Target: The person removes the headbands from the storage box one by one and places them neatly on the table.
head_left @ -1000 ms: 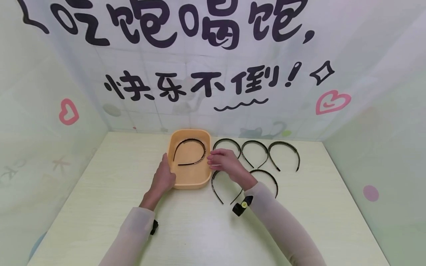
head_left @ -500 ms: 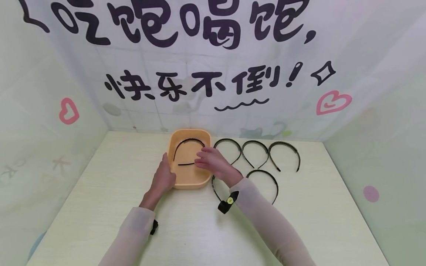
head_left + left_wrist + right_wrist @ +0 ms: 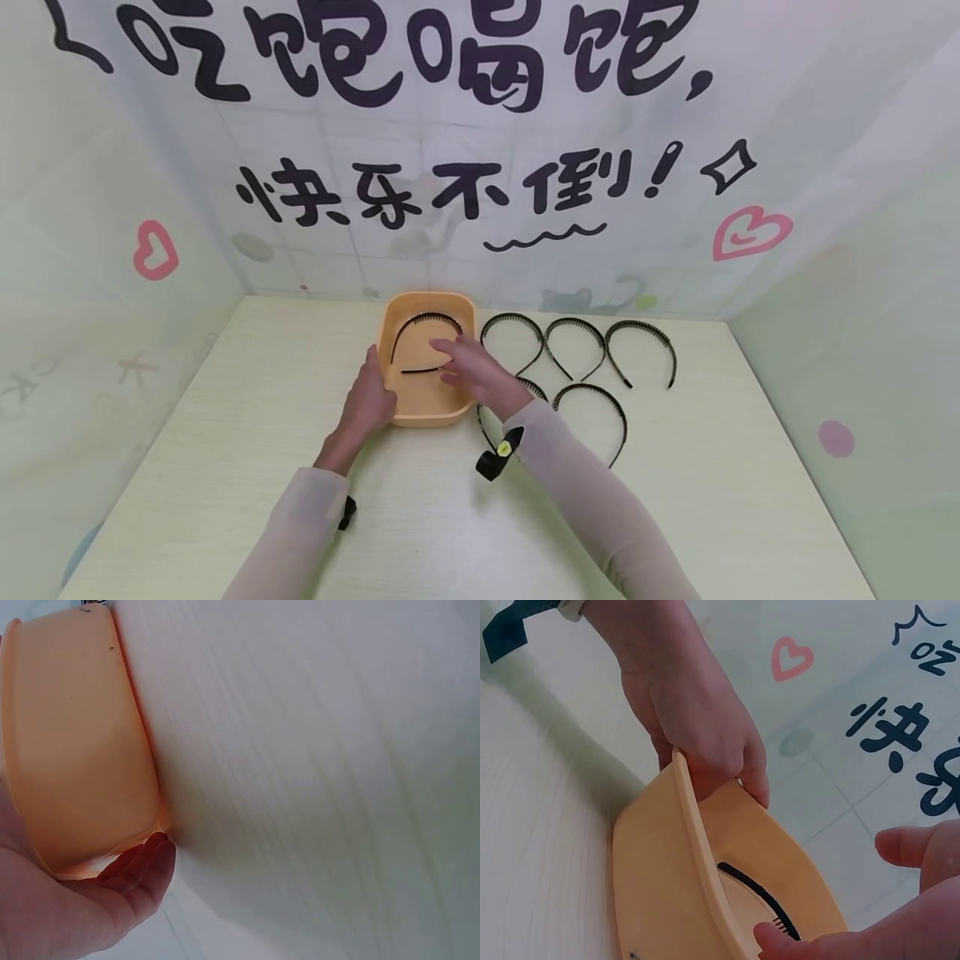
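Observation:
An orange plastic tray (image 3: pixel 431 407) stands on the table, and a black toothed headband (image 3: pixel 437 315) lies inside it. My left hand (image 3: pixel 369 402) grips the tray's near left corner; the right wrist view shows that hand (image 3: pixel 705 720) over the rim, and in the left wrist view its fingers (image 3: pixel 154 874) reach the base outside. Over the tray's right part is my right hand (image 3: pixel 480 373), thumb and forefinger apart, holding nothing that I can see. It hides the right side of the headband, and its thumb (image 3: pixel 769 937) appears close to the band (image 3: pixel 759 889) in the right wrist view.
Right of the tray, several more black headbands lie in two rows: a back row (image 3: pixel 576 320) and a front row (image 3: pixel 592 386), partly under my right forearm. Printed cloth walls (image 3: pixel 420 258) enclose the table (image 3: pixel 420 517) at the back and sides.
My right hand has moved left from the tray's right rim to over its inside, and its thumb and forefinger have spread. My left hand and the tray have stayed put.

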